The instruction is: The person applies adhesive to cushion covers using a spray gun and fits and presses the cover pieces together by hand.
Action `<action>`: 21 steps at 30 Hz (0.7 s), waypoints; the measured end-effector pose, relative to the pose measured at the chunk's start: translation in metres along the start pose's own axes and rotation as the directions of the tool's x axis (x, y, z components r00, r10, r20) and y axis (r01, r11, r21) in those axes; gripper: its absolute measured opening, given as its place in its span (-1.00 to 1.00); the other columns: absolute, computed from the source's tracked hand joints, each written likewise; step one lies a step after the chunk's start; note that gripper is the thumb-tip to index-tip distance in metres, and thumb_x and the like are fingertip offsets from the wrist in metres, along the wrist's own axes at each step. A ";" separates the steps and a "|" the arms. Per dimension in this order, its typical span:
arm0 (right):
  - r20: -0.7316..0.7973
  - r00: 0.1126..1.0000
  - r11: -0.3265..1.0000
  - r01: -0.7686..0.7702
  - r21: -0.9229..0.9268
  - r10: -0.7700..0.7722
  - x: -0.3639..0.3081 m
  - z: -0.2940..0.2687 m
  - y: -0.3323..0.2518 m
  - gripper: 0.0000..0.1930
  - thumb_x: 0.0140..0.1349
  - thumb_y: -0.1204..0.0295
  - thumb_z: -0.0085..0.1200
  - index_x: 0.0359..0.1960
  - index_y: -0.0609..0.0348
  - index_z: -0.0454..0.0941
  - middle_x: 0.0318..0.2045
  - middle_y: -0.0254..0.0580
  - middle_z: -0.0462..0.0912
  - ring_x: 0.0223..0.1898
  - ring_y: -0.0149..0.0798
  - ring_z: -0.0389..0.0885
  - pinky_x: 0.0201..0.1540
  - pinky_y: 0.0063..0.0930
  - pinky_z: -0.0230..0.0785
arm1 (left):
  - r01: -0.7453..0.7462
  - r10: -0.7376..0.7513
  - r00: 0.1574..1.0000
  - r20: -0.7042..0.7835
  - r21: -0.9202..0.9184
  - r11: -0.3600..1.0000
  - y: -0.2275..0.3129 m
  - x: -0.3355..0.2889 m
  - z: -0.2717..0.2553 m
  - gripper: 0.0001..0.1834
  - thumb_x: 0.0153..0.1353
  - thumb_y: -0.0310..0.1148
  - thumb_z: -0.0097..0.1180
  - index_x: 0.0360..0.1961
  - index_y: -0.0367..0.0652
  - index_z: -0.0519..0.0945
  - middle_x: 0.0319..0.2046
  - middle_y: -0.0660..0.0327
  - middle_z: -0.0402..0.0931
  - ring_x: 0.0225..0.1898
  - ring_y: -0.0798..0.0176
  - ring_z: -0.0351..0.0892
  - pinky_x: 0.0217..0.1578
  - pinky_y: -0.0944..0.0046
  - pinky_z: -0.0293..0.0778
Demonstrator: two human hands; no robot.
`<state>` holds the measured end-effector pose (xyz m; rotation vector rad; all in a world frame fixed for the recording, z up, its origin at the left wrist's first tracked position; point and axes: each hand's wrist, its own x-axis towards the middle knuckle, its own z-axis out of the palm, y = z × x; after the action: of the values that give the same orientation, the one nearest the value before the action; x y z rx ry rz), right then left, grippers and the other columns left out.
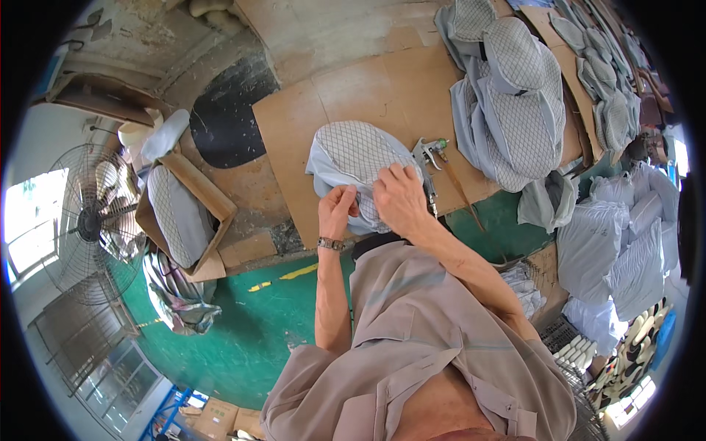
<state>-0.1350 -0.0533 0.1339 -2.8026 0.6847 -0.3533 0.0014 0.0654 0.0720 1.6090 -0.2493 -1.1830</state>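
Note:
A light grey cover (353, 143) with diamond-pattern stitching on top lies on a cardboard sheet (294, 140) in front of me. At its near edge my left hand (340, 208) pinches the smooth grey fabric, a metal-band watch on its wrist. Just to the right, my right hand (399, 195) is closed with curled fingers on the same cover. The fabric between the fingers is partly hidden. Beside the cover's right side lies a metal spray gun (428, 156), close to my right hand.
Stacked quilted grey covers (515, 110) stand to the right. Another sits in an open cardboard box (220, 209) at left, near a standing fan (90, 223). White plastic bags (596, 235) fill the right side. A brown hose (465, 192) hangs over the table edge above the green floor (257, 316).

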 end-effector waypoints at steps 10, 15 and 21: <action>-0.317 0.943 0.995 -0.099 0.013 0.098 0.077 -0.072 0.052 -0.90 -0.04 0.47 0.26 -0.57 0.08 0.56 -0.44 -0.30 0.56 -0.27 -0.14 0.52 -0.21 -0.21 0.29 | -0.461 0.574 0.789 0.220 0.829 0.316 -0.085 0.023 0.005 -0.55 0.17 -0.04 0.27 -0.03 -0.11 0.66 0.31 0.02 0.36 0.36 -0.16 0.26 0.28 -0.17 0.23; -0.523 0.847 0.984 -0.161 -0.082 0.095 0.098 -0.167 0.115 -0.92 -0.10 0.45 0.27 -0.61 0.10 0.60 -0.48 -0.24 0.58 -0.30 -0.09 0.56 -0.26 -0.22 0.35 | -0.412 0.454 0.865 0.212 0.818 0.401 -0.115 0.031 -0.004 -0.51 0.17 0.01 0.25 0.02 -0.07 0.65 0.39 0.09 0.29 0.43 -0.12 0.16 0.37 -0.17 0.12; -0.734 0.679 0.874 -0.368 -0.318 0.018 0.100 -0.354 0.165 -0.87 -0.01 0.47 0.20 -0.57 0.31 0.60 -0.56 0.02 0.59 -0.47 -0.03 0.61 -0.38 -0.23 0.40 | -0.454 0.390 0.875 0.289 0.769 0.449 -0.094 0.041 -0.005 -0.47 0.19 0.02 0.25 0.05 -0.11 0.64 0.42 0.09 0.25 0.45 -0.12 0.13 0.38 -0.13 0.12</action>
<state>-0.2197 -0.3027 0.4395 -2.8880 1.3798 -1.4747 -0.0119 0.0790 -0.0285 2.1066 -1.3657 -0.7165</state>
